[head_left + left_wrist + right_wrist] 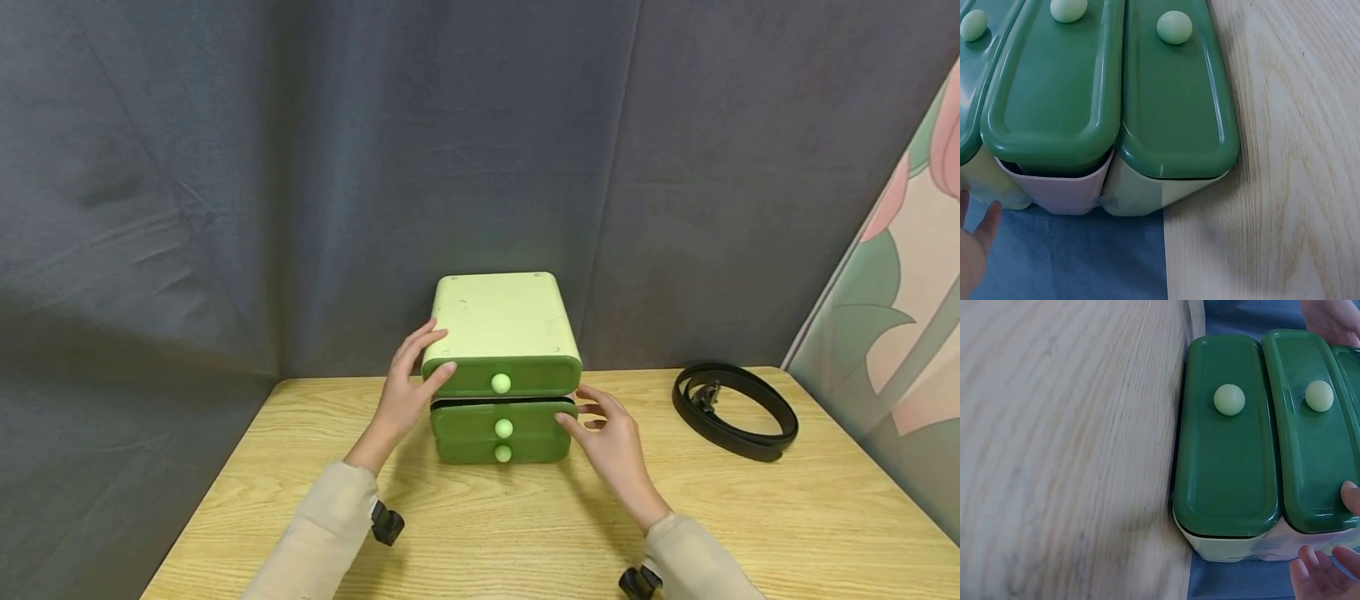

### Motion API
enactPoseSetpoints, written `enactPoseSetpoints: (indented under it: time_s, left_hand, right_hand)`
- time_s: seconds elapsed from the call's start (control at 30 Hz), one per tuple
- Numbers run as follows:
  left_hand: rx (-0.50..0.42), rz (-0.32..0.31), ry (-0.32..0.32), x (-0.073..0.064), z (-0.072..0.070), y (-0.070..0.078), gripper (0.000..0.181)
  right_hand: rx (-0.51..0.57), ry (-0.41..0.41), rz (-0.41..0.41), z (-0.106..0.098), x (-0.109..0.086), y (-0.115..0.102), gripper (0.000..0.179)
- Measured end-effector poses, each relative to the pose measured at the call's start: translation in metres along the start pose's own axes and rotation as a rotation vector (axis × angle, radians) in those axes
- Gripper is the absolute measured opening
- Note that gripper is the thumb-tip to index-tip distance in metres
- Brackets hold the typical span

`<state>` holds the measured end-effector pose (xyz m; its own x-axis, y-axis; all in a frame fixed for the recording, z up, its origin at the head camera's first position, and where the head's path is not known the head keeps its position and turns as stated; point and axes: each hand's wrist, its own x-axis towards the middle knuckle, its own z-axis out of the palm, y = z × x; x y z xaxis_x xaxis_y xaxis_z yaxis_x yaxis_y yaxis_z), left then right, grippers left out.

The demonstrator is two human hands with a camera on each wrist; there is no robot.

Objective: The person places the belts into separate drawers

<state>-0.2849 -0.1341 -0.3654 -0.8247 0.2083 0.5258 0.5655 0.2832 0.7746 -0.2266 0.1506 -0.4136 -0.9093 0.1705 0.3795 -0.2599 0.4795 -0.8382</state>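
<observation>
Three-drawer storage box [498,312]: upright on the tabletop [465,533], between the left and right fingers; pale green shell, dark green fronts.
Middle drawer [467,422]: just left of the right thumb; a dark gap shows above its front.
Handling: probably light, stiff and rather slippery; the round knob [504,428], left of the right fingers, should give the surest hold.
Left hand [405,392]: fingers spread along the shell's upper edge, thumb against the top drawer [465,377], nothing gripped.
Right hand [611,437]: fingers loosely spread, thumb resting on the middle drawer's end, no closed hold.
Black buckled belt [731,435]: coiled, right of the right fingers.
Curtain [465,167]: beyond all fingers.
</observation>
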Motion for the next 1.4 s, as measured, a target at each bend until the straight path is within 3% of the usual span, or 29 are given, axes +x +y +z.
enactPoseSetpoints:
  time_s: [0.27,0.5,0.57,0.83,1.1,1.4]
  left_hand:
    - [-0.017,-0.013,0.011,0.0,0.0,0.001,0.047]
    - [-0.037,-0.04,-0.007,-0.006,-0.003,0.041,0.047]
    - [-0.043,-0.038,-0.004,-0.005,-0.002,0.041,0.047]
    - [-0.042,-0.046,-0.006,-0.006,-0.002,0.04,0.048]
    - [-0.048,-0.033,0.003,-0.001,0.004,0.005,0.051]
    - [-0.044,-0.029,0.029,-0.005,0.006,0.004,0.05]
  right_hand:
    - [0.001,0.003,0.014,0.005,0.005,-0.001,0.053]
    - [0.004,0.013,0.017,0.008,0.007,-0.001,0.049]
    - [0.007,0.015,0.017,0.008,0.007,-0.001,0.048]
    - [0.022,0.01,0.026,0.007,0.004,0.0,0.053]
    - [0.092,0.041,0.063,0.002,-0.008,0.0,0.05]
    - [0.174,0.104,0.037,-0.006,-0.031,-0.005,0.04]
